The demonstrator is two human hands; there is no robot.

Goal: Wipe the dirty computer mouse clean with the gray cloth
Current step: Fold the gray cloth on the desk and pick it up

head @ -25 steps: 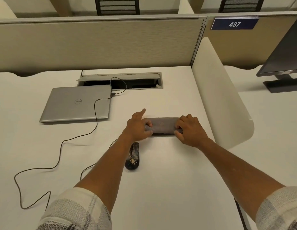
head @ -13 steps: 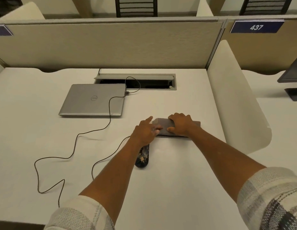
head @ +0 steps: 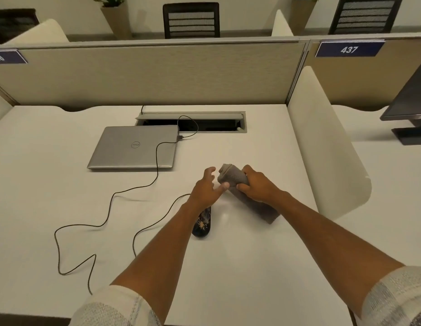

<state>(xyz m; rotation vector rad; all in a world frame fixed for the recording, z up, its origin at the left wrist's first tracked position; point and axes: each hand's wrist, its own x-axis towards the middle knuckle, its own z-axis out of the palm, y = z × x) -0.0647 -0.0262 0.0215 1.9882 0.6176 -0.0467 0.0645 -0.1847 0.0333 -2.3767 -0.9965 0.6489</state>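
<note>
The folded gray cloth (head: 234,176) is gripped by my right hand (head: 257,187), its far end raised off the white desk (head: 240,267) and its near end (head: 263,211) still resting on it. My left hand (head: 206,188) sits just left of the cloth, fingers spread, its thumb touching the cloth's raised end. The black wired mouse (head: 202,225), speckled with pale crumbs, lies on the desk under my left wrist, partly hidden by the forearm.
A closed silver laptop (head: 134,147) lies at the back left, a cable running from it into the desk's cable hatch (head: 193,122). The mouse cable (head: 106,208) loops across the left of the desk. A cream divider (head: 322,147) stands at right, a monitor (head: 409,107) beyond.
The cloth lay flat under both hands; now my right hand has gathered it and lifted its far end. My left hand has let go and opened. The camera view shifted.
</note>
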